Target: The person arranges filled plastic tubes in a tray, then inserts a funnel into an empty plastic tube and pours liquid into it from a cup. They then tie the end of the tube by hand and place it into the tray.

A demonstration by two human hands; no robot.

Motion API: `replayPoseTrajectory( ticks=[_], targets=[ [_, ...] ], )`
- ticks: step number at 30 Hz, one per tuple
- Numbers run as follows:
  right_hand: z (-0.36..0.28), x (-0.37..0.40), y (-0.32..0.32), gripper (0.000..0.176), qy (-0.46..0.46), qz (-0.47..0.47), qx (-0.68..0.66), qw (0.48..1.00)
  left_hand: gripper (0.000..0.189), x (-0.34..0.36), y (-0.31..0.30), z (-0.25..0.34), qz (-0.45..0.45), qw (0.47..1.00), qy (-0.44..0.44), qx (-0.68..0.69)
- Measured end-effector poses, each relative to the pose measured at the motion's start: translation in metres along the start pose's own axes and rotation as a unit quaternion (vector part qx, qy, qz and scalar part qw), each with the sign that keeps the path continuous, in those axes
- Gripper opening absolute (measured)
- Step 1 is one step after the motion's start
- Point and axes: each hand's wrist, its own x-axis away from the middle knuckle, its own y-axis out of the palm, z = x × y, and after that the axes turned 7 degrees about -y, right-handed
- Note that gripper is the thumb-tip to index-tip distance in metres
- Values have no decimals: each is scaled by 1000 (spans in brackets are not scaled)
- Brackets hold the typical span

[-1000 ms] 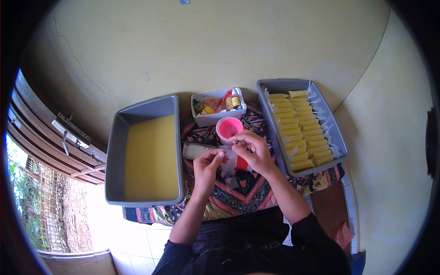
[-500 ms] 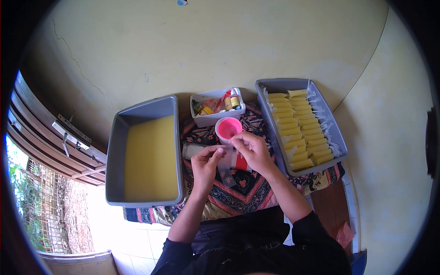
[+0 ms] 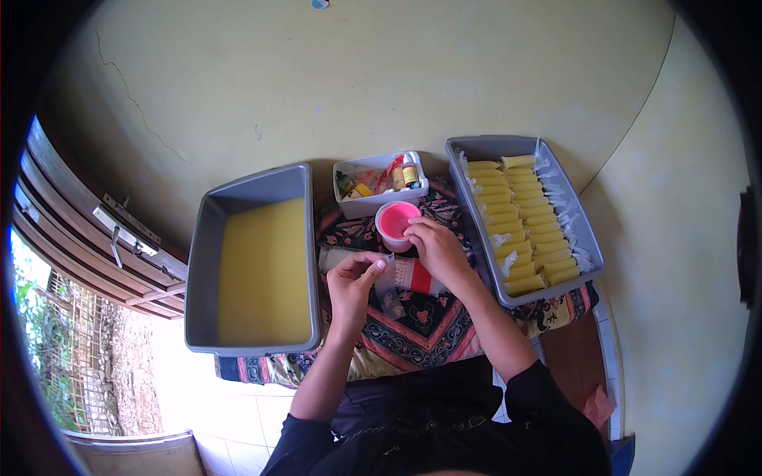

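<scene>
Left hand (image 3: 353, 282): fingers pinched shut on the top edge of a small clear bag (image 3: 388, 287), which hangs empty above the patterned cloth (image 3: 421, 325).

Right hand (image 3: 438, 252): fingers curled at the near rim of the pink cup (image 3: 394, 219) and touching it. Whether they grip the cup cannot be told. The cup stands upright just beyond the hands, and its contents are not clear.

Beneath the hands, a pack with a red label (image 3: 417, 278) lies flat on the cloth.

Behind the cup, a small white box (image 3: 379, 205) holds small bottles and oddments.

To the left, a grey tub (image 3: 198, 262) holds yellow liquid (image 3: 262, 270) over most of its floor.

To the right, a grey tray (image 3: 586, 234) carries filled yellow packets (image 3: 520, 226) in two close rows running almost its whole length.

Assessment: a large batch of packets appears to be done and the tray is close to full. The bag in hand is not yet filled. Much liquid remains in the tub, so a good deal of work looks to be left.
</scene>
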Motion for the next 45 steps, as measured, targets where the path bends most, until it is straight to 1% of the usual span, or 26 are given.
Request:
replayPoseTrajectory(
  ticks=[4,6,10,12,13,15,16,18,19,21,23,25,29,38,45],
  targets=[
    [1,-3,-1,8,-5,-10,-35,999,9,-1,-3,-3,-4,1000,4,14],
    [-4,-5,-2,10,33,-21,-46,998,9,-1,-3,-2,-3,1000,5,16],
    [-7,-5,-2,11,24,-1,-44,999,10,-1,-5,-2,0,1000,-2,11],
    [-10,-8,-3,11,-12,56,-60,997,10,-1,-6,-2,1,1000,-4,9],
    [-13,-9,-4,11,-12,56,-60,997,11,-1,-6,-2,0,1000,-3,9],
    [-21,-12,-9,11,2,114,-77,991,11,-3,-5,-2,0,1000,-2,8],
    [-23,-12,-10,11,2,113,-77,991,11,-4,-5,-3,-3,1000,-1,12],
    [-27,-11,-13,10,52,145,-167,974,12,-5,-4,-4,-5,1000,-1,16],
    [-30,-10,-16,10,52,144,-167,974,12,-6,-3,-4,-5,1000,-1,14],
    [-38,-10,-25,10,57,180,-278,942,12,-9,-1,-6,-6,1000,-2,12],
    [-47,-9,-39,8,57,171,-283,942,11,-13,2,-7,-3,1000,-6,14],
    [-54,-7,-49,8,54,194,-336,920,12,-16,3,-9,-6,1000,-2,7],
    [-59,-2,-64,8,43,199,-378,903,14,-20,7,-11,-14,1000,-5,2],
    [-62,3,-64,10,32,196,-402,894,15,-20,12,-14,-14,1000,11,-11],
    [-62,4,-61,10,43,182,-404,895,17,-17,11,-10,-15,1000,4,-13]
  ],
)
